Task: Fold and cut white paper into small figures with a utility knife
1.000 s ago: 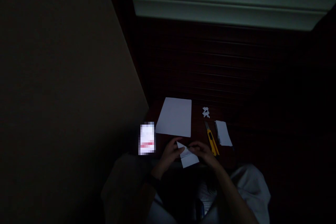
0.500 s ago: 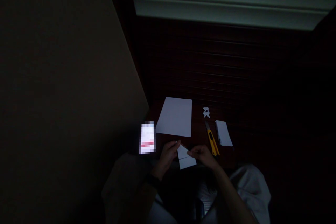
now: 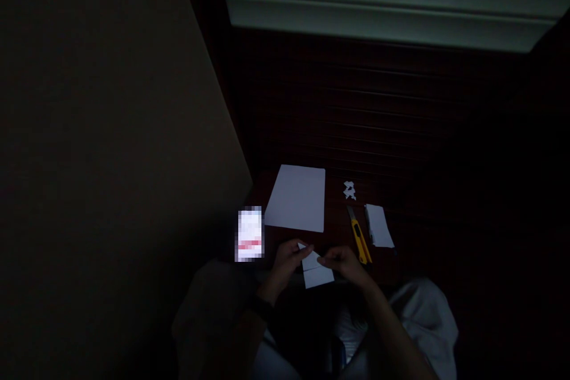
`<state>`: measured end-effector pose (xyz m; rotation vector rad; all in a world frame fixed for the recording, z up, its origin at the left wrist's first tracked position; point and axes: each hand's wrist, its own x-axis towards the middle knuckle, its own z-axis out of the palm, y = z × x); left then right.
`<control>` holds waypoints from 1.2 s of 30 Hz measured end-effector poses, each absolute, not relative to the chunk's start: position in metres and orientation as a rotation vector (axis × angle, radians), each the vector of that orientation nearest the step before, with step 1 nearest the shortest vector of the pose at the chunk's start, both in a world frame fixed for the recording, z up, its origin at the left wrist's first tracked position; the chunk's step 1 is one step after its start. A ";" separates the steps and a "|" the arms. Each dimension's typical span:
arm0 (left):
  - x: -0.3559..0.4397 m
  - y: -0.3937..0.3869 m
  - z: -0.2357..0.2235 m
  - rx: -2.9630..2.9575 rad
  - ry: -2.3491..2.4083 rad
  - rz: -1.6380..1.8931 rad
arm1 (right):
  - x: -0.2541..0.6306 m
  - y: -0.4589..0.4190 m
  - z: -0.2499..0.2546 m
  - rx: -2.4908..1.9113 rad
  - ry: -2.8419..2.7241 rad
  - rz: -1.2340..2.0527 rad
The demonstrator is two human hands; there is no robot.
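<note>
A small folded piece of white paper (image 3: 317,276) is held between my two hands near the front edge of the dark table. Its upper part narrows to a point, and a crease or flap edge runs across its middle. My left hand (image 3: 288,260) pinches the upper left side, thumb on top near the pointed tip. On the right slanted edge, my right hand (image 3: 345,262) pinches the paper between thumb and fingers. Just right of that hand lies a yellow utility knife (image 3: 358,240) with its blade showing, pointing away from me.
A large white sheet (image 3: 297,199) lies at the back of the table. Small paper scraps (image 3: 350,190) are to its right, with a stack of white paper (image 3: 379,225) beside the knife. A lit, pixelated screen (image 3: 250,234) stands out at left. A wall borders the left.
My left thumb has shifted slightly right and down along the paper, and the pointed tip now shows above it. My right hand keeps its hold, almost still.
</note>
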<state>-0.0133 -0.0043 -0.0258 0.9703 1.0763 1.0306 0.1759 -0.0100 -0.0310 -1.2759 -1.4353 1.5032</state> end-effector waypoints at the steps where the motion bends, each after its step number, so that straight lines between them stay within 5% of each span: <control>1: -0.013 -0.004 -0.027 0.937 1.072 1.024 | 0.176 -0.010 -0.031 -1.278 -1.429 1.502; 10: -0.008 -0.001 -0.026 0.632 1.006 1.128 | 0.176 -0.010 -0.030 -1.258 -1.343 1.573; 20: -0.014 -0.003 -0.032 1.108 1.146 0.901 | 0.176 -0.011 -0.037 -1.266 -1.253 1.495; 36: -0.013 -0.002 -0.037 1.034 0.986 0.942 | 0.174 -0.004 -0.042 -1.308 -1.116 1.343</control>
